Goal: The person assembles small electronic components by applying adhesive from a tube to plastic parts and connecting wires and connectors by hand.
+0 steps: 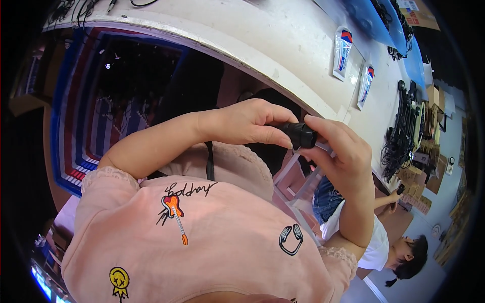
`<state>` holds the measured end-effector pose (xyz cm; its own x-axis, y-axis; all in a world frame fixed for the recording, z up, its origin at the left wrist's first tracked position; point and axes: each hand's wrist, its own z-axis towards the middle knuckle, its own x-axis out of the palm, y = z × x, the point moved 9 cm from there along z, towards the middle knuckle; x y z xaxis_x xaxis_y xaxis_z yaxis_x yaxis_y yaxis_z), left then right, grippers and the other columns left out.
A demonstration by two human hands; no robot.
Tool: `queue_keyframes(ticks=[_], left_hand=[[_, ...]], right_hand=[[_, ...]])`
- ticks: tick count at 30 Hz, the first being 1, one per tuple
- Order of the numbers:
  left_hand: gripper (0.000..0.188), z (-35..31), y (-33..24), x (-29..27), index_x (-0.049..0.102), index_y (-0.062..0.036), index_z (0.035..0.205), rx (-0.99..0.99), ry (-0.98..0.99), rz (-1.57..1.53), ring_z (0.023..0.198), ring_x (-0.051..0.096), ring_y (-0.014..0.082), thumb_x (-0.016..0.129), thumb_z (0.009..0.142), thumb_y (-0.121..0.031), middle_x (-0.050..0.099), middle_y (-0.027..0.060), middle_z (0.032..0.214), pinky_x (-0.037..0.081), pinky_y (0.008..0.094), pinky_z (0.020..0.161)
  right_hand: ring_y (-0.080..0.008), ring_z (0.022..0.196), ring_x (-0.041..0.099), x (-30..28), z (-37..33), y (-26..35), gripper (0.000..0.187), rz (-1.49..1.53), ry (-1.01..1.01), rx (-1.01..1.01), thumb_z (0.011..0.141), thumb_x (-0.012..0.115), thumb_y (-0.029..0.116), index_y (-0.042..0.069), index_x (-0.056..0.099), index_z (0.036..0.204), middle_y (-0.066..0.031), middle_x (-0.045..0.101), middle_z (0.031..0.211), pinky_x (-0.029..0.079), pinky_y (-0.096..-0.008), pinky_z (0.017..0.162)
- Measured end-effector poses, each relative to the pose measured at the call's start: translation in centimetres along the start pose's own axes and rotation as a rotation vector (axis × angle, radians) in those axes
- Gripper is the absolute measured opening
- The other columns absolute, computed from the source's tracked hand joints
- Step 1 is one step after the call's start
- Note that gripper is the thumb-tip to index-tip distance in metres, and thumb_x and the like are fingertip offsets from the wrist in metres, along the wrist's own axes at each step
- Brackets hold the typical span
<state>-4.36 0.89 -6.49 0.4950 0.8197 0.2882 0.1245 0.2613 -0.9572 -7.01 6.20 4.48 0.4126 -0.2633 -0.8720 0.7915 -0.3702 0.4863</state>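
Observation:
Between my two hands, over my lap and just off the table's near edge, is a short black cylinder (301, 135) with a ridged collar, resembling a flashlight head. My left hand (252, 121) pinches its left part between thumb and fingers, palm side hidden. The thumb and fingertips of my right hand (346, 154) close on its other end from the right. Some of the cylinder is covered by my fingers. The white table (262, 55) lies beyond my hands, with two white tubes, one nearer (366, 87) and one farther (343, 54), on its right side.
Black cabled items (396, 146) are heaped at the table's right end, with blue plastic bags (371, 20) behind. A striped woven bag (70, 116) with dark contents stands at left. On the right, a person in a white shirt (371, 240) holds a small black thing.

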Motion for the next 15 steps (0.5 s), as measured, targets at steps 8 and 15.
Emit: queue_keyframes(ticks=[8,15], left_hand=[[0.026,0.2,-0.3,0.2,0.058,-0.0028,0.101,0.118,-0.024,-0.037,0.074,0.053,0.0106,0.063,0.081,-0.019,0.059,0.0043,0.08,0.043,0.0247,0.067],[0.03,0.2,-0.4,-0.2,0.055,-0.0002,0.105,0.077,-0.045,0.01,0.079,0.054,0.0077,0.065,0.078,-0.01,0.061,0.004,0.085,0.045,0.0237,0.072]], right_hand=[[-0.0175,0.058,0.056,-0.4,-0.5,0.1,0.046,0.005,-0.031,0.131,0.062,0.077,0.017,0.0,0.058,0.1,-0.0075,0.058,0.07,0.045,-0.0263,0.05],[-0.0133,0.051,0.052,-0.7,-0.3,0.4,0.04,0.024,-0.133,0.127,0.062,0.079,0.021,0.002,0.06,0.092,-0.0054,0.055,0.063,0.042,-0.0253,0.047]])
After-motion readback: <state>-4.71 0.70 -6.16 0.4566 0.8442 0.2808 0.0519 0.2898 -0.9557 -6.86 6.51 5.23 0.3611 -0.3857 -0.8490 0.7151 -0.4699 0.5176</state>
